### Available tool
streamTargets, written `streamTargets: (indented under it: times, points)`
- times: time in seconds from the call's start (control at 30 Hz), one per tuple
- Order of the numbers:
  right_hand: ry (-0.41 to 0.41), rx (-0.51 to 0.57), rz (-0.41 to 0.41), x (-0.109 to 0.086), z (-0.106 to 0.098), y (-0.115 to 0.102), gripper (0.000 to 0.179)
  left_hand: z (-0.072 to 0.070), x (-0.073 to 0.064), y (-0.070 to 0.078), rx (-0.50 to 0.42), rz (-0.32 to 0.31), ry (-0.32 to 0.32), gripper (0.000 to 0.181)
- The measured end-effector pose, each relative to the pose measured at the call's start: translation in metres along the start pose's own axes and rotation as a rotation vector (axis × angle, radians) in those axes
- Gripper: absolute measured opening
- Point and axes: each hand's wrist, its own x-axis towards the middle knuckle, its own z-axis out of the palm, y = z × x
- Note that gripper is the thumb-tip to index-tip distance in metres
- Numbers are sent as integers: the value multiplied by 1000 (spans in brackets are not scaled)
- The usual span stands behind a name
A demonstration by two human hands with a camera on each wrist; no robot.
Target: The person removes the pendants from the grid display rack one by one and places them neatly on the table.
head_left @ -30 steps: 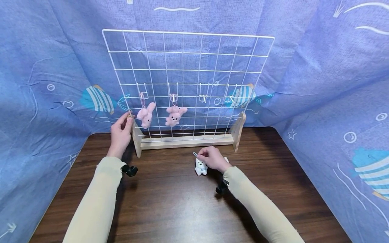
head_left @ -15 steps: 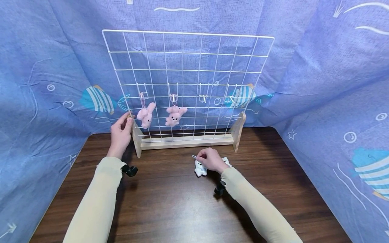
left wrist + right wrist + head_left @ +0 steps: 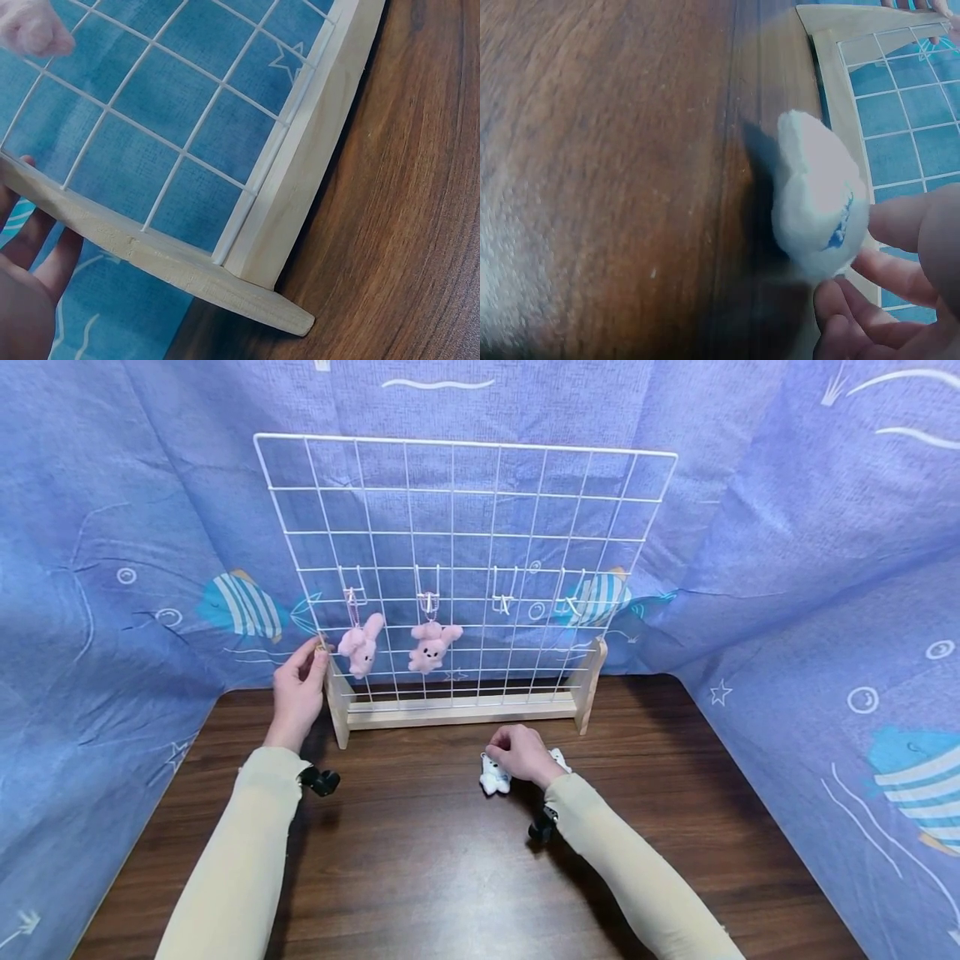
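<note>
- Currently, the right hand (image 3: 522, 755) pinches a small white plush toy (image 3: 495, 779) by its top end, just right of centre above the dark brown wooden table (image 3: 405, 843); so slim a fingertip hold could let it twist or slip.
- Partly hidden beyond that wrist, a second white plush toy (image 3: 560, 760) could be nudged by a careless sweep.
- At far left, the left hand (image 3: 295, 697) grips the pale wooden end support (image 3: 338, 706) of the white wire grid (image 3: 183, 152); a tug could shift it and set the hanging pink plush rabbits (image 3: 431, 648) swinging.
</note>
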Motion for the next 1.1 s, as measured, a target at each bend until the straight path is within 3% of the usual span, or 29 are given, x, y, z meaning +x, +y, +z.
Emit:
streamTargets:
  times: [0.37,0.5,0.73,0.87,1.1]
  points:
    - [99,112,-59,3,-15,-18,20,0,1,-2,6,0,2,41]
    - [125,203,-94,8,-27,-32,27,1,4,-9,15,-2,7,41]
    - [246,348,-199,24,-55,-64,32,0,8,-21,39,18,10,41]
    - [269,361,-218,29,-67,-79,36,0,6,-17,31,19,2,40]
    - [233,393,-243,36,-77,-98,49,0,1,-2,31,10,0,39]
